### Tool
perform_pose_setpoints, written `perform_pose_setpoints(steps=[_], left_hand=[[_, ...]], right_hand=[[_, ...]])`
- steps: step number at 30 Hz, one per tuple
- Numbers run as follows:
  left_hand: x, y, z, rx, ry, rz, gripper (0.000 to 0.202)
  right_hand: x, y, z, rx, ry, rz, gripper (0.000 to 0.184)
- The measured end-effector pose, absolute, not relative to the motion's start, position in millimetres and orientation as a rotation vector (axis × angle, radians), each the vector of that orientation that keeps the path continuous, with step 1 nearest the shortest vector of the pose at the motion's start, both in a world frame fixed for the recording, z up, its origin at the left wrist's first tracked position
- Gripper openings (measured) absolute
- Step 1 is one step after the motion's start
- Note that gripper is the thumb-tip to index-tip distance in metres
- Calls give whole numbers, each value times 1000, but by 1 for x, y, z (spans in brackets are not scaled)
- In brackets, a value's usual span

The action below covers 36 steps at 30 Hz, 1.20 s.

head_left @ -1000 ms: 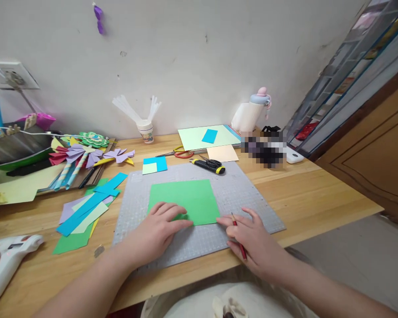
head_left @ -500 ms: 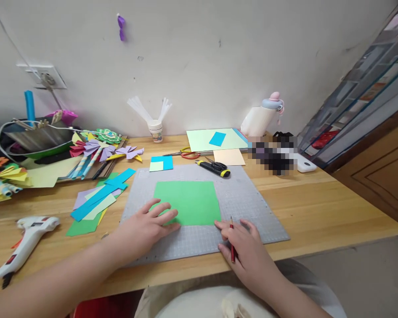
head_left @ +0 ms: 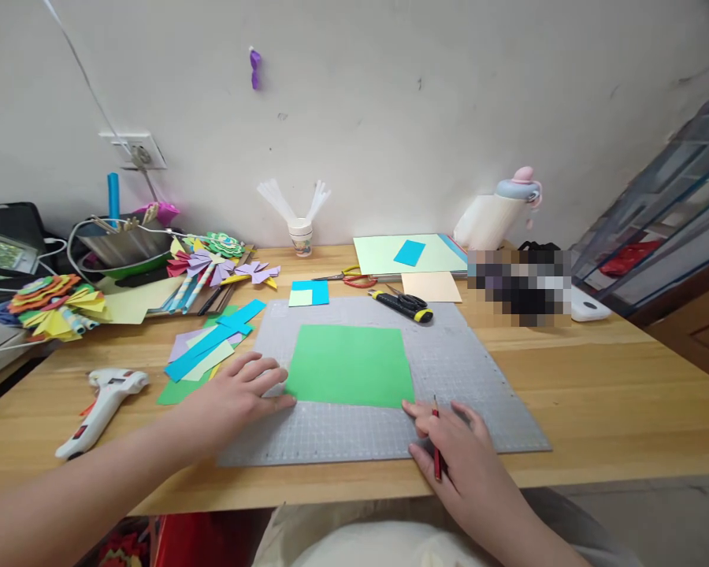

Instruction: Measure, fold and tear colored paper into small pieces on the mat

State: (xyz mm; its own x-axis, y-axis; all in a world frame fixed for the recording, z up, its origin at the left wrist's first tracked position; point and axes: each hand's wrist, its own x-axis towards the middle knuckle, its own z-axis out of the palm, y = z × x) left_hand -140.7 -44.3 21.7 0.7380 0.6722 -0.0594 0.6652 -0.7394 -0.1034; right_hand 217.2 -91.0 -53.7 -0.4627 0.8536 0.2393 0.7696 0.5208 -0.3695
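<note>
A green sheet of paper [head_left: 350,365] lies flat on the grey cutting mat [head_left: 473,402]. At its lower left corner rests my left hand [head_left: 254,387], fingers spread, thumb by the paper's near edge. My right hand [head_left: 458,445] is at the lower right corner, with its index fingertip touching the paper. A red pencil [head_left: 437,453] is tucked between the fingers of that hand, point upward. Behind the paper, a black and yellow utility knife [head_left: 402,305] lies at the mat's far edge, next to dark-handled scissors [head_left: 412,299].
A white glue gun [head_left: 102,409] and coloured paper scraps [head_left: 206,350] lie on the left. Paper flowers [head_left: 213,264] sit farther back. A cup of white sticks [head_left: 300,236], red-handled scissors [head_left: 354,277], pale green sheets [head_left: 378,256] and a bottle [head_left: 499,213] line the wall.
My left hand has slid left across the green paper to its lower left corner. My right hand stays at the right corner with the pencil. The camera view has turned left.
</note>
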Motion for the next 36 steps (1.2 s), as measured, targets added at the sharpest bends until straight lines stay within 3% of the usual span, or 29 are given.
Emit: perform_pose_setpoints(steps=[11,20,25,27,29,32,36], left_hand=[[-160,-56,20,-2825,-1224,76,63],[-111,-26,11,-2740,-1724,-281,27],[-91,6,1,-2881,-1749,-148,80],[-87,14,2,-2944,-1729,-61,90],[-83,19,5,-2994,-1710,23,86],[-78,22,14,-3052,-1718,140,74],[-72,23,23,-3120,-1755,239,58]], right_hand=[[216,-92,-55,-1323,-2378,227,8],[211,-93,-53,-1289,-2395,260,11],[235,-79,-47,-1368,-2151,168,12],[255,-62,-45,-1544,-1969,66,14],[276,-39,-44,-1716,-1903,-7,21],[297,-3,-45,-2025,-1984,-153,16],[299,34,-49,-2119,-2038,-177,15]])
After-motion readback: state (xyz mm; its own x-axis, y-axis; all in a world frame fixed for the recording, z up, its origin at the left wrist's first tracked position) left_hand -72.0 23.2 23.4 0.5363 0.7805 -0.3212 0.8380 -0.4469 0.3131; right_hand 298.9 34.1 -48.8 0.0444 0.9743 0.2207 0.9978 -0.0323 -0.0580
